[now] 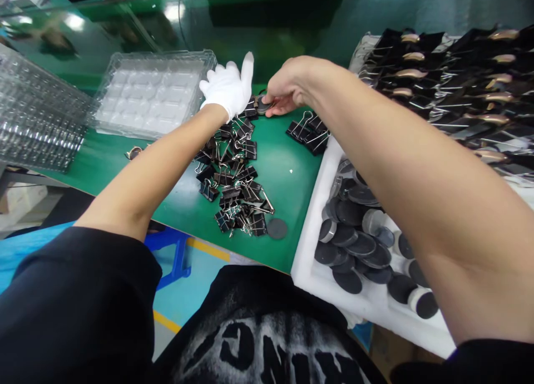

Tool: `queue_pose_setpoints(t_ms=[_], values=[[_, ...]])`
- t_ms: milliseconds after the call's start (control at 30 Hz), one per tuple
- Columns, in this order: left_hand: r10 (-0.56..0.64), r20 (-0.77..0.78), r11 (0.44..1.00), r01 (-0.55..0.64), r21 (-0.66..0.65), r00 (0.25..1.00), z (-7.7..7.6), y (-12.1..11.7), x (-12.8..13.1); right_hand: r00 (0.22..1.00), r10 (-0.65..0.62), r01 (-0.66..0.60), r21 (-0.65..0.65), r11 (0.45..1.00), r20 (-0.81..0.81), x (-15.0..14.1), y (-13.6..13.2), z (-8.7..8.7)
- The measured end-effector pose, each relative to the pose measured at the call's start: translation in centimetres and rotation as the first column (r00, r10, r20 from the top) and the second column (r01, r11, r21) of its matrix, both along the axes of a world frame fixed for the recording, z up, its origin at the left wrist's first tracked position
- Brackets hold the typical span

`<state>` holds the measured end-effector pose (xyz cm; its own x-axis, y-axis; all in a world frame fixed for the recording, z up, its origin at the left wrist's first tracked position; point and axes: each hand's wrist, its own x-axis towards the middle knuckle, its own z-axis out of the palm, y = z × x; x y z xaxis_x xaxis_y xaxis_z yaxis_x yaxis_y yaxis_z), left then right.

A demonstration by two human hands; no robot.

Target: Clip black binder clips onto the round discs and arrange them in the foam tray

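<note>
My left hand [227, 88], in a white glove, is open with fingers and thumb spread, just above the far end of a heap of black binder clips [231, 192]. My bare right hand [287, 89] is closed, its fingertips around the edge of a dark round disc [262, 104]. Black clip parts lie against the disc's left side; whether they are clamped on it I cannot tell. Several more binder clips [311, 132] lie just below my right hand. A single grey disc [277, 229] lies flat near the heap's near end.
A white foam tray [308, 228] of dark discs stands at the right, partly under my right forearm. Behind it are rows of clipped pieces with rose-gold parts [411, 73]. At the left are a clear plastic tray [142, 94] and a stack of clear trays [37, 114].
</note>
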<state>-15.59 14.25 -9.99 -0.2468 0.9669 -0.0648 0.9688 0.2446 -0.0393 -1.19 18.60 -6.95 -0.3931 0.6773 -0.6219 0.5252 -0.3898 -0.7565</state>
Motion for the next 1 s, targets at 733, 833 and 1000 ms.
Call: queue_pose_setpoints(t_ms=[733, 833, 1000], values=[[0.005, 0.05, 1.0, -0.005, 0.002, 0.999, 0.5, -0.3, 0.3, 0.991, 0.076, -0.079, 0.023, 0.997, 0.108, 0.0, 0.2, -0.8], [-0.006, 0.051, 1.0, 0.006, 0.001, 0.999, 0.7, -0.4, 0.4, 0.995, 0.027, -0.03, 0.025, 0.999, 0.094, 0.0, -0.4, -0.4], [-0.014, 0.154, 0.997, 0.002, 0.078, 0.988, 3.1, -0.2, 0.0, 0.999, -0.002, 0.001, 0.025, 1.0, 0.042, 0.1, -1.2, 0.6]])
